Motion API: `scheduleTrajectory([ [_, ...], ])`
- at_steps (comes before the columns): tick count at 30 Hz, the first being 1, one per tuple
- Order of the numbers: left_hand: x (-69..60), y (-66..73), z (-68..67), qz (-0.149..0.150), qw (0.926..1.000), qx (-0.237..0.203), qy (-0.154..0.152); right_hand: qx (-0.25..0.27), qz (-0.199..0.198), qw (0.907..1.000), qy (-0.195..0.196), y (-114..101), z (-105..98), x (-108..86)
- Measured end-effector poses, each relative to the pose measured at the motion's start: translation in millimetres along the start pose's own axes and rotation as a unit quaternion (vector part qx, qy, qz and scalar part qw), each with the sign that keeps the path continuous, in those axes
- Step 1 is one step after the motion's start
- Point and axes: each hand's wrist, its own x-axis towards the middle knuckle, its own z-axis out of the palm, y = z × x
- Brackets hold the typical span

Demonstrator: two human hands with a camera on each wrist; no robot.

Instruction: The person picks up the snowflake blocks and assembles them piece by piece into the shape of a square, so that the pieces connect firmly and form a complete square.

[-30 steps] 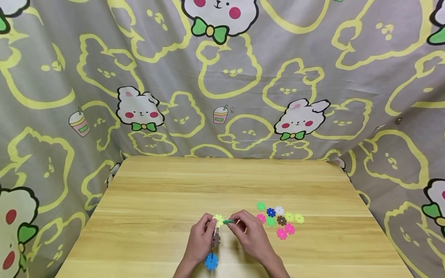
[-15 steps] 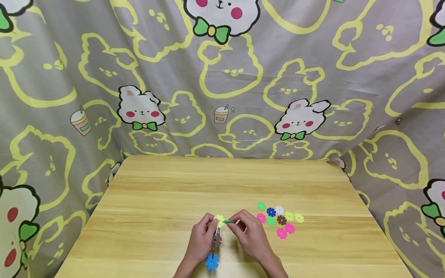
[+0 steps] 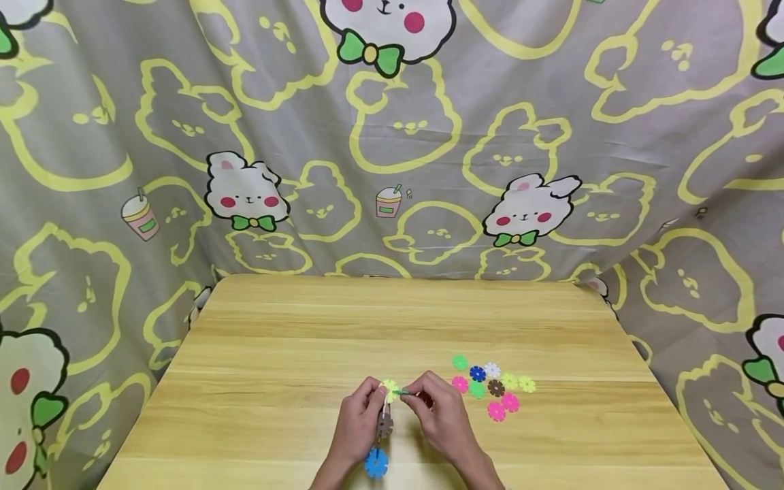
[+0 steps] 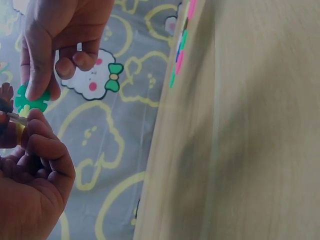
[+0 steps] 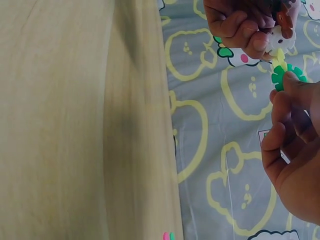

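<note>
My left hand [image 3: 357, 423] pinches a joined string of notched discs near its yellow disc [image 3: 390, 390]. A brown disc [image 3: 385, 425] and a blue disc [image 3: 376, 463] hang below it. In the right wrist view a white disc [image 5: 280, 41] shows at the left fingertips. Between thumb and finger my right hand [image 3: 446, 418] holds a green disc [image 5: 278, 79] by its edge, edge-on in the head view. The green disc meets the yellow disc [image 5: 279, 59]; how deep the notches sit cannot be told.
On the wooden table [image 3: 275, 354], right of my hands, several loose discs lie flat: pink [image 3: 497, 412], dark blue [image 3: 478, 373], white [image 3: 492, 370], brown [image 3: 496, 388], green [image 3: 460, 363] and yellow [image 3: 527, 384]. A patterned curtain [image 3: 429, 177] stands behind the table.
The left hand and its string of discs have shifted slightly right. The right hand stays nearly in place, and the green disc now appears closer against the yellow one.
</note>
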Motion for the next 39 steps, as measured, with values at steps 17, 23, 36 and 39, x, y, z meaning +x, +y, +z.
scheduleTrajectory([
  [17, 1.8, -4.9, -2.4, -0.004, 0.9998, 0.016, 0.008, -0.026, 0.065, 0.9967, -0.042, 2, -10, -2.9],
  [23, 2.1, -4.6, -3.9, 0.005, 0.9997, 0.010, 0.022, -0.038, 0.080, 0.9951, -0.044, 8, -21, -4.1],
  [36, 5.7, -2.6, -8.5, -0.003, 0.9990, -0.021, 0.040, -0.105, 0.184, 0.9768, -0.029, 31, -58, -8.3],
  [39, 6.4, -0.3, -10.4, -0.001, 0.9984, -0.006, 0.055, -0.155, 0.229, 0.9602, -0.040, 40, -72, -11.5],
])
